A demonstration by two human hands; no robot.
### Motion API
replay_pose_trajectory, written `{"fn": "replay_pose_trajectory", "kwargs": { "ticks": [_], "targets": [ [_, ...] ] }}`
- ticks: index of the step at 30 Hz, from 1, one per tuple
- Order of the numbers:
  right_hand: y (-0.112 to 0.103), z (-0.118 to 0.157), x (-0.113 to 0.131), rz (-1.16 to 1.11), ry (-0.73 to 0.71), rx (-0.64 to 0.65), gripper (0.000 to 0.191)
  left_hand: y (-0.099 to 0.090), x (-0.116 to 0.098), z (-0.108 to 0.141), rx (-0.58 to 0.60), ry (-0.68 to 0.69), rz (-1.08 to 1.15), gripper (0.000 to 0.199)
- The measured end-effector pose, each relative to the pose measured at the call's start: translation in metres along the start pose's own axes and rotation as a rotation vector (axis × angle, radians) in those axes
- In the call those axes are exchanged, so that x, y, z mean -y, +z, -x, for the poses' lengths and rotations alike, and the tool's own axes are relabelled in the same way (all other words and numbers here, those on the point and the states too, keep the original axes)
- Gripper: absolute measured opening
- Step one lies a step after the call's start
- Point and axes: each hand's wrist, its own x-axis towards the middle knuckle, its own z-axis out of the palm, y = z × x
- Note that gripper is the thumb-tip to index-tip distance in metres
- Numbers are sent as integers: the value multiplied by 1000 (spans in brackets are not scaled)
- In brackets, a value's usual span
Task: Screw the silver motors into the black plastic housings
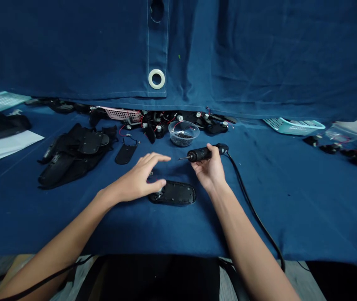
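Observation:
My right hand (209, 169) is wrapped round a black corded electric screwdriver (201, 154), its bit pointing left. A black oblong plastic housing (178, 193) lies on the blue cloth in front of me, with a small motor-like part at its left end. Over that left end my left hand (137, 177) hovers with thumb and fingers spread; whether the thumb touches the housing I cannot tell. Beyond the screwdriver tip stands a clear plastic bowl (183, 133) with many small dark screws in it.
Black plastic parts (78, 152) are piled at left, near a single flat black cover (126, 153). Wired small parts (159, 125) and a pink basket (123, 114) line the back under a hanging blue curtain (103, 50). A teal basket (294, 126) sits back right. The screwdriver's cord (250, 200) runs off the front edge.

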Motion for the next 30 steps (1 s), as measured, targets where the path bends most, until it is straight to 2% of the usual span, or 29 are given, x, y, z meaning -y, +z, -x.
{"fn": "replay_pose_trajectory", "kwargs": {
  "ticks": [3, 6, 12, 18, 26, 30],
  "targets": [
    [-1, 0, 4, -55, -50, 37, 23, 0, 7, 16, 154, -66, 45, 68],
    [0, 2, 7, -73, -130, 46, 22, 7, 12, 22, 204, -92, 82, 77],
    [0, 4, 7, 21, -242, 55, 24, 26, 12, 20, 150, -67, 28, 58],
    [2, 3, 5, 48, -291, 62, 25, 35, 16, 12, 156, -82, 56, 58],
    [35, 3, 20, 151, -707, 251, 17, 51, 31, -9, 75, 24, 152, 60],
    [40, 4, 9, 199, -736, 266, 21, 55, 35, -9, 45, 29, 150, 60]
  ]
}}
